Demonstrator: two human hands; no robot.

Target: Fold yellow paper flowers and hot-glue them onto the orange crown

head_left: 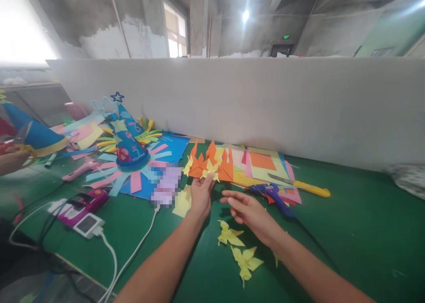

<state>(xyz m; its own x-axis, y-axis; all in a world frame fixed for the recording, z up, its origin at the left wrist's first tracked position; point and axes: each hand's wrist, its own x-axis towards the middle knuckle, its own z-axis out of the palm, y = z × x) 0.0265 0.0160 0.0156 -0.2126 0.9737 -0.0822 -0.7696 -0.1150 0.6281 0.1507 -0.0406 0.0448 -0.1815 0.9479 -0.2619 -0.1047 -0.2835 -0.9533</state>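
Observation:
An orange folded paper crown (226, 169) with pointed tips stands up from the table, pinched along its lower edge by my left hand (201, 194). Yellow folded paper flowers sit on its front; one flower (211, 169) is right at my left fingertips, and another flower (187, 166) is at the crown's left end. My right hand (249, 212) hovers just to the right with its fingers apart and nothing in them. Below it, two loose yellow paper flowers (246, 262) lie on the green table, and a bit of yellow shows behind my right wrist.
A blue glue gun (270, 192) and a yellow-handled knife (312, 189) lie to the right on coloured paper sheets (279, 174). Left are a phone (166, 186) on a white cable, a magenta power strip (83, 205), blue party hats (131, 146), and a co-worker's hand (13, 159) with scissors.

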